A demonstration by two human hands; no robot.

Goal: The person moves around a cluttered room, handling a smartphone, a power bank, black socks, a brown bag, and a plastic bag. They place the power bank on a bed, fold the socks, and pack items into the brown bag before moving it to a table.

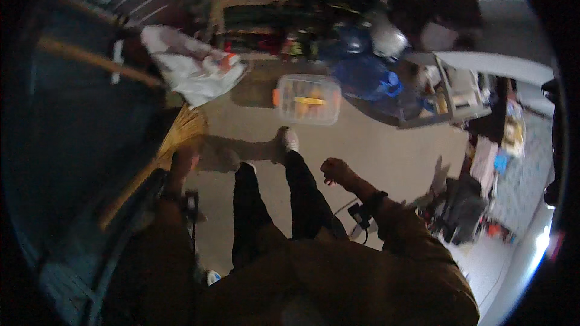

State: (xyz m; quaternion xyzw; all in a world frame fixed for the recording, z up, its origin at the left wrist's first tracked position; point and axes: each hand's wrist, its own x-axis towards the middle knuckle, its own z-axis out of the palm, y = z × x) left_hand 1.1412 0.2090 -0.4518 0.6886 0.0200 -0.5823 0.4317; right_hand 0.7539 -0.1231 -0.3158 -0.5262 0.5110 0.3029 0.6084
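Note:
Blurred and dim, my left hand [183, 160] hangs beside the straw head of a broom [179, 136]; whether it touches the straw, I cannot tell. My right hand [335, 171] is out over the bare floor [376, 149] with its fingers curled in, and nothing shows in it. On the floor ahead of my feet sits a clear plastic box [309, 115] with orange latches and a yellow handle. Orange and yellow contents show faintly through its lid. One of my shoes [288, 139] is forward, near the box.
A white plastic bag [204, 79] lies left of the box. Blue plastic containers [362, 79] and a grey frame or rack [446, 95] stand at the right. Dark bags [462, 208] and loose items line the right edge. Cluttered shelving [253, 22] fills the back.

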